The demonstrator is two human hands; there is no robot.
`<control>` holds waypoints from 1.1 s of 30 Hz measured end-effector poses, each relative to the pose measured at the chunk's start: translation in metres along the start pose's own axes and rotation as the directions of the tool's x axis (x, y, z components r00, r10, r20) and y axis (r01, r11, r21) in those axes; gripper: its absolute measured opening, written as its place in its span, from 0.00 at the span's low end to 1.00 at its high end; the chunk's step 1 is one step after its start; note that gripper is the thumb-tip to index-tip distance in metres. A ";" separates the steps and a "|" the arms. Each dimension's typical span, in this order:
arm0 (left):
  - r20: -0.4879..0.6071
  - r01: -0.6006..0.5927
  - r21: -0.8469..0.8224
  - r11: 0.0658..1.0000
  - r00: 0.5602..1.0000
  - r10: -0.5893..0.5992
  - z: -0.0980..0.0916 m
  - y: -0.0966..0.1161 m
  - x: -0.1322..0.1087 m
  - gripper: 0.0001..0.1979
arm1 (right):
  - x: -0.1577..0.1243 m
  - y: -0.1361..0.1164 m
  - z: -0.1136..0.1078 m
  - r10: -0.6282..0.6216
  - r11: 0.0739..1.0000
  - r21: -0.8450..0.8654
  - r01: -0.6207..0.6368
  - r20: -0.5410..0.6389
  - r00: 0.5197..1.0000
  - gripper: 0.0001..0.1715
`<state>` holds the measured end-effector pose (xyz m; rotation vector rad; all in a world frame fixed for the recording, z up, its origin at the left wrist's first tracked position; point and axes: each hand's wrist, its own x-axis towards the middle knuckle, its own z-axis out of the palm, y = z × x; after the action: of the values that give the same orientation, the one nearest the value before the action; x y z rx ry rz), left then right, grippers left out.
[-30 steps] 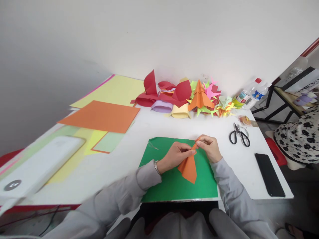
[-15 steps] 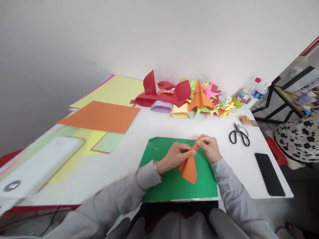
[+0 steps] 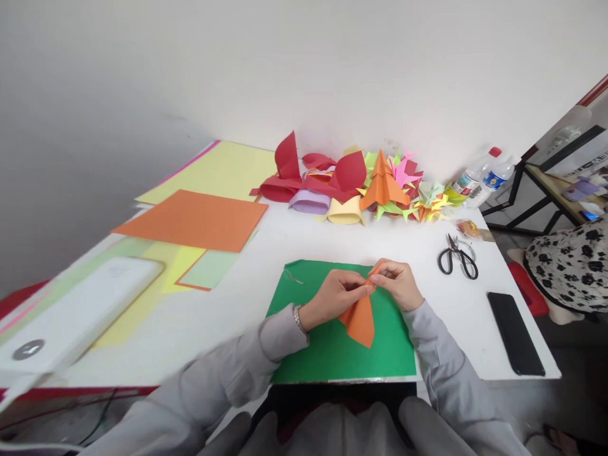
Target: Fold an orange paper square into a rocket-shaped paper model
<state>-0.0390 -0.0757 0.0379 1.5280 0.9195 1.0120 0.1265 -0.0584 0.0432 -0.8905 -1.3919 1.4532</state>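
Here, fingers [image 3: 350,277] pinch creased, flaring orange paper [image 3: 363,322] above smooth green sheet [image 3: 325,348].

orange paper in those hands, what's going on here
A person's left hand and right hand both pinch the narrow end of a folded orange paper between their fingers, its wider part flaring out above a green sheet. The black-handled scissors and a flat black phone lie untouched to the right on the white table. Toward the back sits an orange paper plane among other folded pieces.
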 end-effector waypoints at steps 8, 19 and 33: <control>0.008 -0.040 0.001 0.999 0.999 0.040 0.000 0.000 0.000 0.14 | 0.000 0.004 -0.001 -0.042 0.999 -0.025 0.041 -0.021 0.999 0.10; -0.005 -0.051 0.005 0.999 0.999 0.051 0.001 0.004 -0.001 0.14 | 0.000 0.007 -0.003 -0.047 0.998 -0.050 0.046 -0.010 0.999 0.14; -0.052 -0.029 0.038 0.999 0.998 0.031 0.002 0.002 0.000 0.13 | 0.000 0.002 0.003 -0.090 0.993 -0.076 0.089 -0.020 0.996 0.11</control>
<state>-0.0374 -0.0767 0.0393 1.5568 0.9596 1.0664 0.1240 -0.0596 0.0415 -0.8779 -1.4588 1.3271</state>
